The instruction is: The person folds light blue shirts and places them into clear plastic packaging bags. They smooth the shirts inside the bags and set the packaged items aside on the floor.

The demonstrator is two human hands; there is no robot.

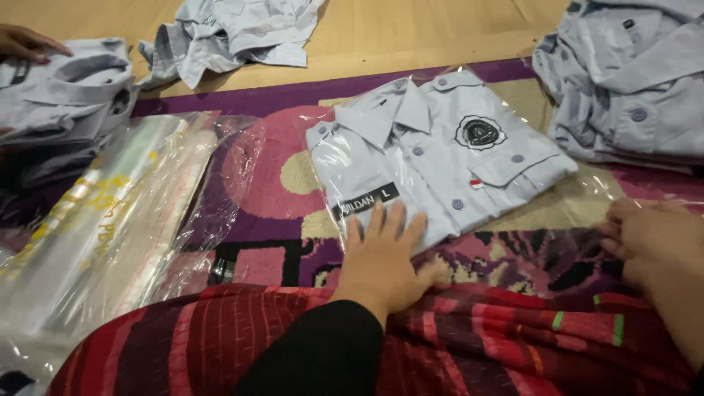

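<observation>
**Bagged shirt being pressed flat on the rug**

The left hand's fingers (389, 224) are being spread apart and laid flat on the near edge of the folded pale blue-grey shirt in a clear plastic bag (440, 147). The right hand's fingers (623, 224) are being pinched together on the bag's open flap (579, 209). The shirt is lying just beyond the left hand (381, 264), its long axis slanting away to the right, collar farthest, on the purple patterned rug (271, 176). The left hand is nearer.

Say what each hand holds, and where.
Left hand presses flat on the bagged shirt, near its bottom edge. Right hand pinches the clear bag's open flap.
</observation>
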